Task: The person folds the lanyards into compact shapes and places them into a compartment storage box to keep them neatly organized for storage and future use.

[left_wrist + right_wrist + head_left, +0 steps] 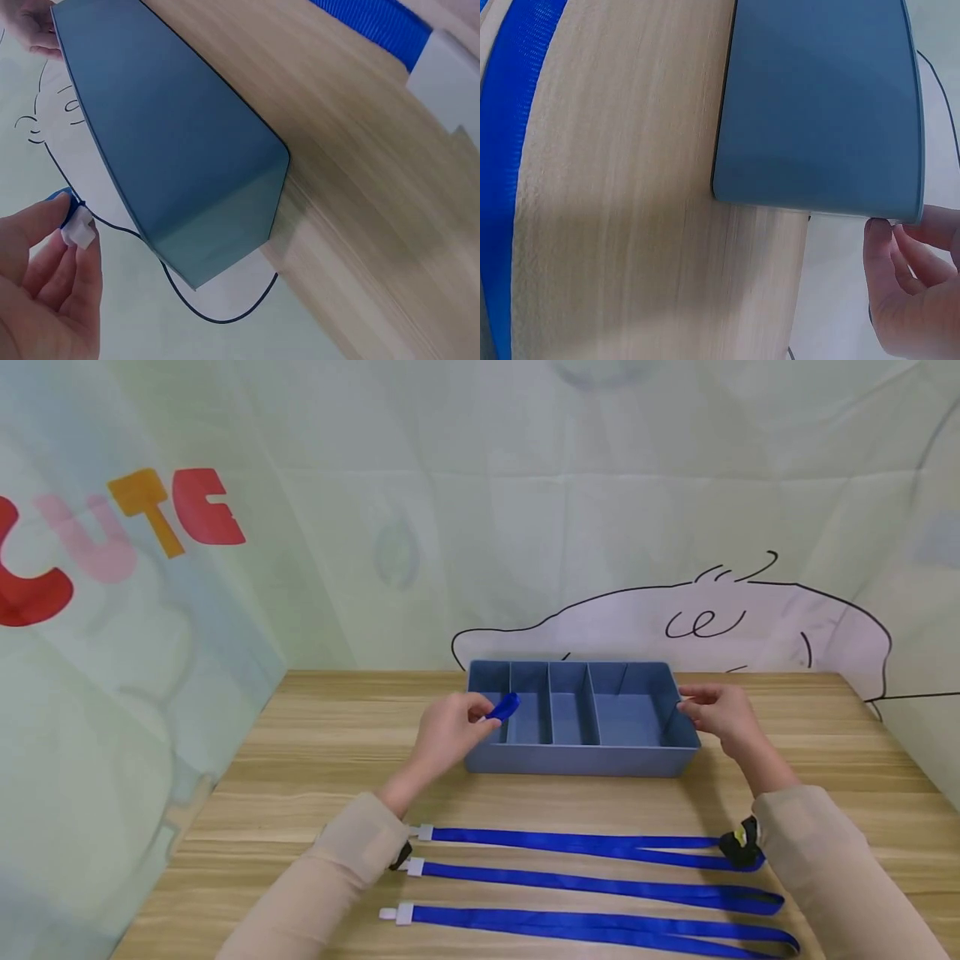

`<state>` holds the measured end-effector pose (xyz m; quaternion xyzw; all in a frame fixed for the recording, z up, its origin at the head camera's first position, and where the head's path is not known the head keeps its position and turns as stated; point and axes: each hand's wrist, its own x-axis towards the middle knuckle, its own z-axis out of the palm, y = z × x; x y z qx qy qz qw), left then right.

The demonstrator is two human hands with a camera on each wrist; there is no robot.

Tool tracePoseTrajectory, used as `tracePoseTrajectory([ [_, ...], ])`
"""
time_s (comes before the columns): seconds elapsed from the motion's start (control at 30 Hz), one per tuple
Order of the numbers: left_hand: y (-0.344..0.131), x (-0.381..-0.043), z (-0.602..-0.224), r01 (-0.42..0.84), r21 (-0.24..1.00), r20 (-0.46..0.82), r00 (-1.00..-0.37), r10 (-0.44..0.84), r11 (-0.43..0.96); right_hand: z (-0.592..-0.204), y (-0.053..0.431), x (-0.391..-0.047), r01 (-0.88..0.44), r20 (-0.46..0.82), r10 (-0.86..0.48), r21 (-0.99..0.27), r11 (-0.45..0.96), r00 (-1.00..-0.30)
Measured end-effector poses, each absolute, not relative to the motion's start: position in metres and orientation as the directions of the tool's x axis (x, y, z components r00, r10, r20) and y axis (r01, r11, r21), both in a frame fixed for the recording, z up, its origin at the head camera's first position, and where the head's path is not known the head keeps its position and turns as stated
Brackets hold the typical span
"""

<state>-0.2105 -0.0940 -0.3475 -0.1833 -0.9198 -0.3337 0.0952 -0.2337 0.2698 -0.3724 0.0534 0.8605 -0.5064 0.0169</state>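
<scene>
My left hand (450, 731) pinches a folded blue lanyard (504, 707) over the left end of a grey-blue divided box (577, 761). In the left wrist view, the lanyard's white clip (79, 228) shows between thumb and fingers; most of the band is hidden by the hand. My right hand (722, 714) grips the rim of the box's right end wall. The right wrist view shows its thumb and fingers at that rim (921, 150). Dividers split the box into several compartments, the widest at the right.
Three more blue lanyards (540, 842) lie stretched side by side in front of the box, white clips (405, 913) at the left. They rest on a wood-grain table (300, 777). Behind the box hangs a printed cloth (420, 527), close to the table's back edge.
</scene>
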Motion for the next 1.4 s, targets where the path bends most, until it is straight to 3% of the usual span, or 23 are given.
tracePoseTrajectory([
  [0.73, -0.086, -0.254, -0.353, 0.319, 0.456, 0.284, -0.937, 0.204, 0.831, -0.369, 0.271, -0.235, 0.13, -0.127, 0.039, -0.862, 0.491, -0.991],
  [1.07, -0.079, -0.273, -0.358, 0.214, 0.405, 0.212, -0.968, 0.136, 0.889, -0.371, 0.272, -0.235, 0.119, -0.116, 0.037, -0.864, 0.49, -0.993],
  [1.4, -0.057, -0.283, -0.372, 0.15, 0.23, 0.166, -0.98, 0.113, 0.962, -0.372, 0.271, -0.235, 0.104, -0.096, 0.043, -0.844, 0.527, -0.994],
])
